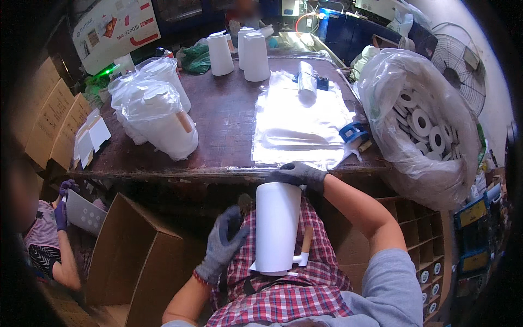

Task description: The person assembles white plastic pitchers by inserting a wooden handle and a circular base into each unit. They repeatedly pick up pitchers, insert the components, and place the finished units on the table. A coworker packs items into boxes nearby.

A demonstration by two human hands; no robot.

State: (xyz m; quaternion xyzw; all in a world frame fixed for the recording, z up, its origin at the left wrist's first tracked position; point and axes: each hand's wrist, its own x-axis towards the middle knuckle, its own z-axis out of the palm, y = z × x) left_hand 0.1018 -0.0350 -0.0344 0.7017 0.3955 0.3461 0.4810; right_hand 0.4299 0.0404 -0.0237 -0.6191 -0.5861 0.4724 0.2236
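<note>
A white plastic jug [277, 226] with a tan handle lies lengthwise on my lap, its base toward the table. My right hand [297, 174], in a dark grey glove, grips the jug's far end at the table's edge. My left hand [222, 245], also gloved, hovers just left of the jug with fingers spread, touching nothing I can see. Beyond them, a stack of clear plastic bags [299, 122] lies flat on the dark wooden table [223, 117].
Bagged white jugs [158, 117] sit on the table's left, bare jugs [239, 52] at the back. A big bag of white tape rolls [422, 128] stands right. An open cardboard box [136, 261] is by my left knee. Another person's gloved hand [61, 210] works at lower left.
</note>
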